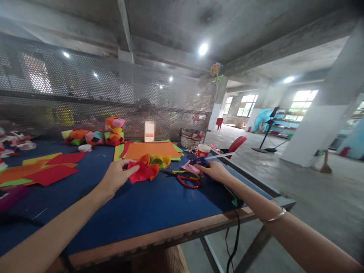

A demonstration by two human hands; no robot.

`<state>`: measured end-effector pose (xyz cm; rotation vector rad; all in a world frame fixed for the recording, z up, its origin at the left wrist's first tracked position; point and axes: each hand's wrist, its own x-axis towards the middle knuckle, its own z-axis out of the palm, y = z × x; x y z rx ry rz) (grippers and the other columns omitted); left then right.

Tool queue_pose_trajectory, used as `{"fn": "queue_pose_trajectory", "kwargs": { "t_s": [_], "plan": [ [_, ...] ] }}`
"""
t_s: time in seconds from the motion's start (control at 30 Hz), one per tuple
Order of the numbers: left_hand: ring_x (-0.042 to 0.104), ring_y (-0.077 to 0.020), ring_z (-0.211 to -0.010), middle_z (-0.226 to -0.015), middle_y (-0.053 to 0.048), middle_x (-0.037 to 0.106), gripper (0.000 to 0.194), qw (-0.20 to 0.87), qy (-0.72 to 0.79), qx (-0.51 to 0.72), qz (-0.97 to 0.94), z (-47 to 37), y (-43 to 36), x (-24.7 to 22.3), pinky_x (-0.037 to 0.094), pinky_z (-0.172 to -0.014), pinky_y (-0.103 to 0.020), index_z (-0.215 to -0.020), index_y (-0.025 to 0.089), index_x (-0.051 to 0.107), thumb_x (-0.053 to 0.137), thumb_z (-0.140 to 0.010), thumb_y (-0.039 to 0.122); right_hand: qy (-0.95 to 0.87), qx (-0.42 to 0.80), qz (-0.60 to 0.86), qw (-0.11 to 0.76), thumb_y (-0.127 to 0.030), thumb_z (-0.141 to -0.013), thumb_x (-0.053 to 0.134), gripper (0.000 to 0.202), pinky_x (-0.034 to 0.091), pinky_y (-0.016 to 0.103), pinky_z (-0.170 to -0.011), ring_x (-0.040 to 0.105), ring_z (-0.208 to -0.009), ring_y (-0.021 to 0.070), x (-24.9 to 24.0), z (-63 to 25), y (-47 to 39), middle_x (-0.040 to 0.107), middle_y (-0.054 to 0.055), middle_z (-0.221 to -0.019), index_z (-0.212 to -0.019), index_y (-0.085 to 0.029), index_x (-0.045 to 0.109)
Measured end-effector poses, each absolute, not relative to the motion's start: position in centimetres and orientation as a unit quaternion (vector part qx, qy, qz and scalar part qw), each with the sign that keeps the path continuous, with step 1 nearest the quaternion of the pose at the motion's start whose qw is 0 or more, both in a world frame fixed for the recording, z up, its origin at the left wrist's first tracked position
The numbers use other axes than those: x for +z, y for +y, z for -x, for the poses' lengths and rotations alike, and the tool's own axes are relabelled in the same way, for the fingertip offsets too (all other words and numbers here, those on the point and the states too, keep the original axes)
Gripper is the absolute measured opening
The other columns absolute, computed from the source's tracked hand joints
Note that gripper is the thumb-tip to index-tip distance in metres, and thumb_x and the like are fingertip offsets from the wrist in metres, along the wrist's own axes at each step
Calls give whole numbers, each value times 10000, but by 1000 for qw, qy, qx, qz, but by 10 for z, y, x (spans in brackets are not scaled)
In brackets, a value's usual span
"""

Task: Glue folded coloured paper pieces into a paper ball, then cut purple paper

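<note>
Red piece (139, 173) in the left hand (116, 176), blue glue gun (200, 161) in the right (218, 171).
The left's thumb and fingers pinch the piece nearly closed; the right's fingers curl around what looks like a glue gun, its grip partly hidden. Swinging the gun across could snag the scissors (190, 185) lying between the hands, and a loose pinch could let the petals slip askew. The piece lies at the left fingertips, left of the gun, over the counter (131, 216).

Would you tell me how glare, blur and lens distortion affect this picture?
In the head view, ceiling lamp and far windows burn out to white; the wide lens stretches the forearms toward the lower corners; perforated mesh looks hazy; the upper-right corner darkens.
</note>
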<state>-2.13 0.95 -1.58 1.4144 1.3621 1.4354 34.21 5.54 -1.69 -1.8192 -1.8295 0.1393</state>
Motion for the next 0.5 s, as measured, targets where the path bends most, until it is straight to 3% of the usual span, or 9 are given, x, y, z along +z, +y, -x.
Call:
{"fn": "queue_pose_trajectory", "kwargs": {
  "t_s": [0.17, 0.37, 0.5],
  "plan": [
    [637, -190, -649, -697, -43, 768, 409, 342, 530, 547, -550, 22, 10, -17, 473, -661, -299, -769, 180, 796, 854, -502, 484, -709, 8, 673, 210, -635, -879, 611, 546, 299, 300, -554, 538, -575, 187, -18, -349, 40, 544, 8, -526, -517, -232, 547],
    [664, -204, -668, -730, -50, 786, 425, 350, 523, 551, -548, 22, 11, -17, 493, -636, -294, -750, 185, 791, 882, -474, 494, -714, -33, 653, 250, -588, -832, 685, 389, 447, 318, -715, 666, -805, 247, -23, -356, 25, 728, 66, -828, -810, -211, 777],
    [674, -205, -663, -742, -50, 790, 405, 356, 526, 548, -545, 21, 10, -16, 492, -624, -290, -752, 190, 790, 876, -480, 479, -687, -25, 660, 302, -475, -826, 697, 307, 503, 332, -803, 702, -866, 253, -20, -356, 7, 769, 92, -975, -937, -209, 803]
  ]
}}
